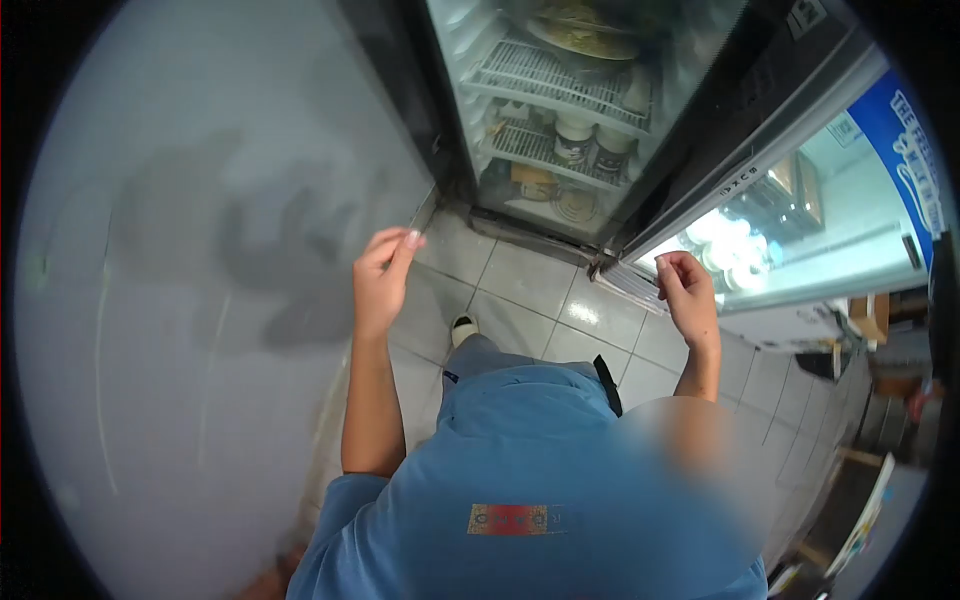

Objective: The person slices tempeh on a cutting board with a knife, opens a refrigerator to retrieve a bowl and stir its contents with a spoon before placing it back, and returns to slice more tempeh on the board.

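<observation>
My left hand (pixel 383 285) is raised at chest height, near the grey wall (pixel 200 400). Its fingers are curled and the thumb tip meets the index finger; nothing shows between them. On the other side, my right hand (pixel 690 295) hovers in front of a lit glass-door fridge (pixel 800 270), apart from it as far as I can tell. The fingers there are bent in toward the thumb, and no object sticks out. Between and beyond both hands stands a dark-framed glass-door fridge (pixel 530 225), with jars (pixel 574 138) and a covered bowl (pixel 585 30) on its wire shelves.
Light floor tiles (pixel 525 280) run between the wall and the fridges. One slipper (pixel 464 328) shows below my blue shirt (pixel 540 440). Inside the lit fridge are several white round containers (pixel 725 250). A cardboard box (pixel 869 316) and a shelf unit (pixel 845 510) stand at the right.
</observation>
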